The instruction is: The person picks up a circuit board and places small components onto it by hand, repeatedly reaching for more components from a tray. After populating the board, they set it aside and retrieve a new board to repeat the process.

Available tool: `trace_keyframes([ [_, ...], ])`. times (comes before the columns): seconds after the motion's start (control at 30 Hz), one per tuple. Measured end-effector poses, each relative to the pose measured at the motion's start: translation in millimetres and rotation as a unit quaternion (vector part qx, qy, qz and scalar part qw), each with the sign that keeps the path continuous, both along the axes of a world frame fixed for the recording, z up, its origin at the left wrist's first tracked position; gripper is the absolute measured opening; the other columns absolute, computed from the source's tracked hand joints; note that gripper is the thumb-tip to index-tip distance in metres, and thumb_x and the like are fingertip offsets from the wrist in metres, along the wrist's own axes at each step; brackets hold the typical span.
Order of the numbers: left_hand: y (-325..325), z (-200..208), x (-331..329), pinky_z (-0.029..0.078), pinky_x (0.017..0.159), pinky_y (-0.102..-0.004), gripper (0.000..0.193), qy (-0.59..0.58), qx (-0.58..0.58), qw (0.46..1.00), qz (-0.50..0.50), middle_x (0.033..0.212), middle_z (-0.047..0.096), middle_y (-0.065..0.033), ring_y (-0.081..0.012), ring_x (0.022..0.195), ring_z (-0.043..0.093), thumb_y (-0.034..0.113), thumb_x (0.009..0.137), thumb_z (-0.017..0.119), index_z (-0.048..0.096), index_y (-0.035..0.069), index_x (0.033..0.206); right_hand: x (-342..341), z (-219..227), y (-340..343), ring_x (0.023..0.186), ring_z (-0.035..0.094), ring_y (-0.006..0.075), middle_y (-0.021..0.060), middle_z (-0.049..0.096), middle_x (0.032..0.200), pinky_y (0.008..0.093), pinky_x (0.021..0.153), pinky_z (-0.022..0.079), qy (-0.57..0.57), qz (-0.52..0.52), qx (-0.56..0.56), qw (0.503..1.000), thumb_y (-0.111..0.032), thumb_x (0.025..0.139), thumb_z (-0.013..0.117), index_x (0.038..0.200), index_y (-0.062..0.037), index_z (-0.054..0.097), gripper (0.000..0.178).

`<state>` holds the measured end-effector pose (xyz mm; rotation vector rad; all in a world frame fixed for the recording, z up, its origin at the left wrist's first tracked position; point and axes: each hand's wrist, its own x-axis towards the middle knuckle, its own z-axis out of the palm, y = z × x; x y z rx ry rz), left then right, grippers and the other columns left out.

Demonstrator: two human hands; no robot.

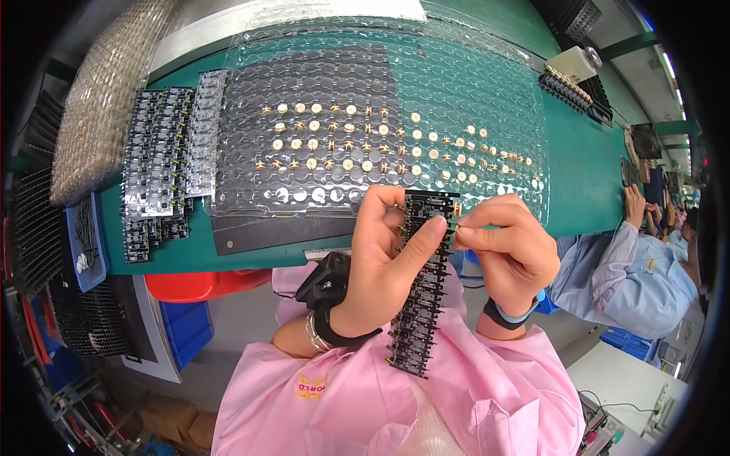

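Left of the fingers [427,237] sit a blue plastic tray [92,278] and stacked black strips [156,152]. Ahead, a clear bumpy plastic sheet [456,72] holds round gold bits [367,166]. Left hand [380,266] grips a long black strip [418,308]; right hand [458,232] pinches beside it, I can't tell what.

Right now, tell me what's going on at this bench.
The person's left hand holds a long black strip, thumb across it. The right hand is at its upper right edge; whether it grips anything is unclear. Beyond, small gold-coloured pieces sit across a clear plastic tray on the green table.
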<state>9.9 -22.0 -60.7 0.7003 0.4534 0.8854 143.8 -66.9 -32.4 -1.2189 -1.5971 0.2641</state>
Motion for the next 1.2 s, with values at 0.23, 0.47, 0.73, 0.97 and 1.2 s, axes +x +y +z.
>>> trace_keyframes([
  [0.23, -0.2, -1.9, 2.7, 0.041, 0.059, -0.0165, 0.023, -0.006, -0.005, 1.0, 0.0, 0.086, 0.054, -0.0067, -0.0054, 0.072, 0.053, 0.006, 0.084, 0.052, 0.032, 0.003, 0.097, 0.0, -4.2, 1.8, 0.065, 0.055, 0.0209, 0.0103, 0.059, 0.073, 0.027, 0.057, 0.043, -0.005, -0.008, 0.01, 1.0, 0.014, 0.051, 0.057, 0.073, 0.001, 0.062, 0.027],
  [0.47, -4.1, 3.2, 5.5, 0.041, 0.057, -0.0162, 0.022, -0.053, -0.07, 0.996, -0.01, 0.087, 0.054, -0.007, -0.0052, 0.071, 0.053, 0.005, 0.085, 0.049, 0.033, 0.003, 0.099, -2.8, -9.2, -3.0, 0.066, 0.056, 0.02, 0.0105, 0.059, 0.071, 0.0264, 0.059, 0.043, 0.09, -0.069, 0.047, 0.992, 0.013, 0.058, 0.06, 0.074, 0.0006, 0.062, 0.02],
  [0.73, -0.9, 3.9, 2.0, 0.03, 0.038, -0.0189, 0.022, -0.067, -0.092, 0.993, -0.024, 0.079, 0.047, -0.0063, -0.0079, 0.051, 0.037, 0.005, 0.087, 0.041, 0.035, 0.008, 0.107, 120.2, -10.0, -27.7, 0.052, 0.047, 0.0085, 0.0042, 0.054, 0.058, 0.0216, 0.048, 0.036, -0.126, -0.428, -0.251, 0.859, -0.012, 0.071, 0.065, 0.077, 0.0021, 0.062, 0.015],
  [0.97, -2.5, 2.2, 2.8, 0.029, 0.038, -0.0191, 0.022, -0.06, -0.067, 0.996, -0.021, 0.08, 0.046, -0.0065, -0.0083, 0.049, 0.035, 0.005, 0.087, 0.042, 0.035, 0.007, 0.108, 130.6, -14.4, -14.5, 0.048, 0.045, 0.0087, 0.0051, 0.052, 0.052, 0.0235, 0.045, 0.035, -0.156, -0.403, -0.334, 0.838, -0.019, 0.069, 0.067, 0.071, 0.0025, 0.063, 0.022],
  [1.2, -1.3, -0.5, -1.3, 0.038, 0.051, -0.0155, 0.024, -0.08, -0.077, 0.994, 0.0, 0.085, 0.054, -0.0064, -0.0036, 0.062, 0.048, 0.007, 0.086, 0.047, 0.032, 0.002, 0.104, 145.9, -9.2, -10.2, 0.05, 0.047, 0.0083, 0.0045, 0.054, 0.055, 0.024, 0.047, 0.037, -0.184, -0.331, -0.355, 0.854, -0.016, 0.068, 0.066, 0.07, 0.0039, 0.062, 0.02],
])
